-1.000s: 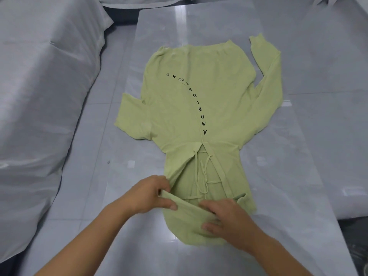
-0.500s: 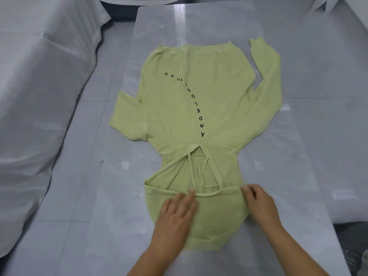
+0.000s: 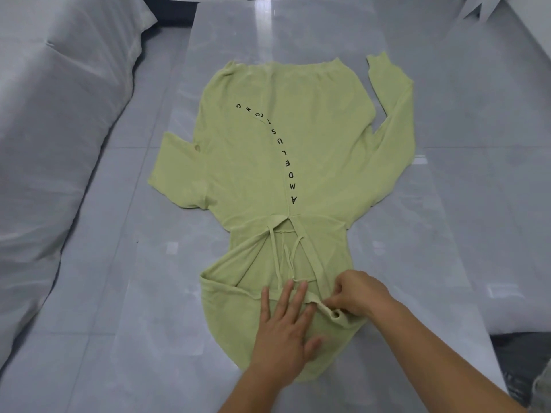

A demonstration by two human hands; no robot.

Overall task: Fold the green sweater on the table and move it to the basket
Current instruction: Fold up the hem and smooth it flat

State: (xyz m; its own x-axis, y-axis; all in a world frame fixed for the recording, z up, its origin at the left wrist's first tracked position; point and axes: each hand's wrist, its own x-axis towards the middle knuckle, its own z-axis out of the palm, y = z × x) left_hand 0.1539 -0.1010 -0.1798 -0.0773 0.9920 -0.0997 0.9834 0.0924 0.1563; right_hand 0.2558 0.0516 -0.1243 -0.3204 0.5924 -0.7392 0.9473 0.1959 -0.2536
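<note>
In the head view, the light green knitted sweater point(image 3: 286, 150) with black letters is lying flat on the long grey glossy table point(image 3: 298, 31), and its long axis is running straight away from my hands, so almost all of the cloth is stretching out ahead of my fingertips and only the rounded near end is sitting under them. My left hand point(image 3: 283, 332) is lying palm down on that near end with fingers straight and spread, pressing the knit against the table and holding nothing. Just beside it, on its outer side, my right hand point(image 3: 357, 293) is curling in and pinching the rolled green edge band point(image 3: 331, 311) between thumb and fingertips, the two hands nearly touching. The thin green tie cords point(image 3: 283, 251) are trailing just beyond my left fingertips, in the open slit of the garment. The long green sleeve point(image 3: 396, 129) is bending far ahead and outward of my right hand, so I am judging that hand the nearer one for it. I am seeing no basket anywhere, so the folding is looking barely begun.
</note>
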